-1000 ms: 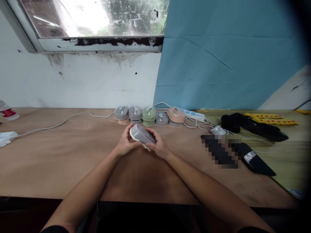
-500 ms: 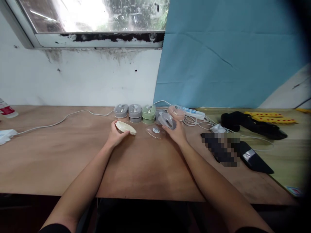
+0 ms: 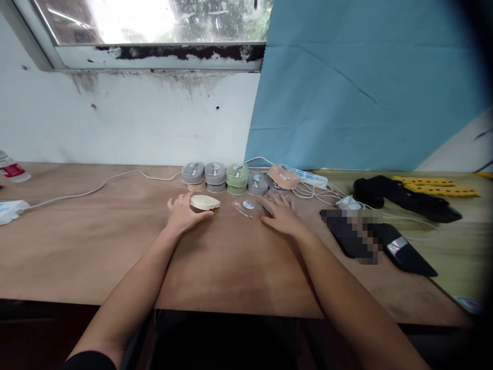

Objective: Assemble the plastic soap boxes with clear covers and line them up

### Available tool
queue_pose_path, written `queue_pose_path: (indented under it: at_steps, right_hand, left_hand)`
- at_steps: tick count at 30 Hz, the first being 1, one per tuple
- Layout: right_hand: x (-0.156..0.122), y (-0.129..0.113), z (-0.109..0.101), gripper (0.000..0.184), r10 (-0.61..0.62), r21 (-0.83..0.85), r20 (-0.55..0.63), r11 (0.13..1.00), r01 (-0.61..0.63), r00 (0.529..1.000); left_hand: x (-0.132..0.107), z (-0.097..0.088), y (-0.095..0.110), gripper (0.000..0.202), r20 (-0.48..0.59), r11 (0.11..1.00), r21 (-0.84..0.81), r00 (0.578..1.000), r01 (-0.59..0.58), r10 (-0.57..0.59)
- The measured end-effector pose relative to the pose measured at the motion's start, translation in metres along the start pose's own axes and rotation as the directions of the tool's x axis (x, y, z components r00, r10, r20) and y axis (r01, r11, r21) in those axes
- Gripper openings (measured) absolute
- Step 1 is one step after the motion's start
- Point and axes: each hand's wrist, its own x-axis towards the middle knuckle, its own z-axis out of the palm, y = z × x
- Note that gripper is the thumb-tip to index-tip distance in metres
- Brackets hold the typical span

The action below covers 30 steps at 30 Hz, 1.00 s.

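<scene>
My left hand (image 3: 182, 213) lies flat on the wooden table (image 3: 96, 241), fingers spread, its fingertips touching a cream oval shell (image 3: 205, 202). My right hand (image 3: 282, 214) rests open on the table just right of a clear plastic cover with a round sticker (image 3: 247, 206). Behind both hands runs a row of small computer mice: grey (image 3: 193, 173), grey (image 3: 214, 174), green (image 3: 236, 176), grey (image 3: 258, 184) and a peach one (image 3: 283, 177). Neither hand holds anything.
A white power strip (image 3: 310, 179) and coiled white cables (image 3: 308, 191) lie right of the mice. A cable (image 3: 96, 187) runs left toward a white object (image 3: 10, 210). Dark flat items (image 3: 400, 249), a black object (image 3: 400, 198) and yellow strips (image 3: 431, 186) sit at the right. A bottle (image 3: 11, 169) stands far left.
The grey mouse and cream shell that I held together came apart. My right hand set the grey mouse in the row; my left laid the shell on the table. Both hands now rest flat.
</scene>
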Motion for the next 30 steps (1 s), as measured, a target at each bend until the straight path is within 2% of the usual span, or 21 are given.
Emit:
queue_pose_path:
  at_steps: [3,6,9,11,16,18,20,22,24,26,27,30]
  right_hand:
    - [-0.004,-0.019,0.002,0.063,-0.167,0.078,0.037,0.983,0.164,0.985]
    - [-0.011,-0.042,-0.004,0.058,-0.297,0.141,-0.016,0.945,0.296,0.955]
    - [-0.019,-0.064,-0.009,0.064,-0.384,0.217,-0.072,0.895,0.391,0.920]
    - [-0.022,-0.076,-0.008,0.072,-0.417,0.279,-0.061,0.865,0.417,0.907]
    - [-0.029,-0.088,-0.006,0.086,-0.511,0.387,0.002,0.793,0.470,0.860]
    - [-0.028,-0.085,-0.010,0.092,-0.540,0.424,-0.032,0.755,0.500,0.841]
    - [-0.023,-0.075,-0.013,0.087,-0.505,0.422,-0.102,0.758,0.497,0.857]
    - [-0.013,-0.056,-0.014,0.071,-0.388,0.349,-0.169,0.836,0.423,0.906]
    - [-0.004,-0.030,-0.013,0.062,-0.218,0.245,-0.172,0.935,0.256,0.961]
    - [0.000,-0.006,-0.010,0.062,-0.116,0.167,-0.083,0.977,0.129,0.990]
    - [0.000,0.004,-0.009,0.063,-0.092,0.144,-0.023,0.985,0.094,0.996]
    - [-0.006,0.016,-0.009,0.059,-0.083,0.105,0.102,0.992,0.073,0.991]
  left_hand:
    - [-0.005,0.001,0.005,0.065,0.046,0.995,0.081,0.997,-0.065,0.061]
    - [-0.010,0.005,0.010,0.058,0.115,0.981,0.093,0.980,-0.171,0.160]
    - [-0.015,0.009,0.015,0.059,0.248,0.944,0.048,0.919,-0.327,0.306]
    - [-0.021,0.009,0.021,0.057,0.320,0.915,0.043,0.873,-0.400,0.367]
    - [-0.034,-0.004,0.041,0.054,0.381,0.835,0.107,0.798,-0.540,0.468]
    - [-0.035,-0.008,0.045,0.057,0.357,0.825,0.080,0.789,-0.560,0.501]
    - [-0.033,-0.007,0.046,0.073,0.326,0.815,0.029,0.776,-0.579,0.540]
    - [-0.029,-0.001,0.044,0.090,0.349,0.798,-0.025,0.743,-0.602,0.572]
    - [-0.026,0.008,0.041,0.093,0.437,0.791,-0.079,0.692,-0.607,0.575]
    - [-0.026,0.015,0.040,0.089,0.520,0.806,-0.109,0.657,-0.582,0.545]
    - [-0.027,0.018,0.040,0.086,0.542,0.817,-0.105,0.656,-0.566,0.525]
    - [-0.035,0.019,0.044,0.079,0.533,0.851,-0.048,0.707,-0.524,0.465]
